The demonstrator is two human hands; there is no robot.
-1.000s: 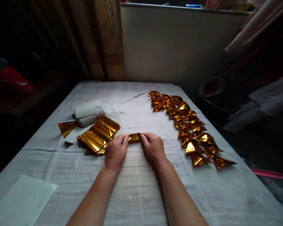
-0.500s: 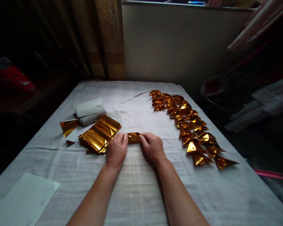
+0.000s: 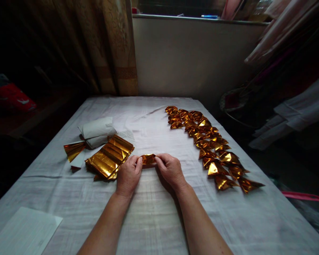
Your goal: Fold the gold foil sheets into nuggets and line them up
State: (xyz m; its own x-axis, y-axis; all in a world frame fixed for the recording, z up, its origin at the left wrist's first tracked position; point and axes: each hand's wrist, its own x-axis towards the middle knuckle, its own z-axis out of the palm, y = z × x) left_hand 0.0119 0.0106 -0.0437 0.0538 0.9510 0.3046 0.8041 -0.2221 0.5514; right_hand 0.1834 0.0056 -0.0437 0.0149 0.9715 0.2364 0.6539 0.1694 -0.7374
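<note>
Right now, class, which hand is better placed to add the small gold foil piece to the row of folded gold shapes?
Probably the right hand: both pinch the small gold foil piece, but the row of folded gold shapes lies to its right; the left hand neighbours stacked gold sheets.

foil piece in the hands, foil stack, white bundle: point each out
foil piece (image 3: 148, 158), head view, its visible middle
foil stack (image 3: 108, 158), head view, middle of the top sheet
white bundle (image 3: 97, 128), head view, its upper fold

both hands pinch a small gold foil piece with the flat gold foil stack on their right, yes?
No: the head view shows the flat gold foil stack on their left. The left hand and right hand pinch the small gold foil piece.
</note>
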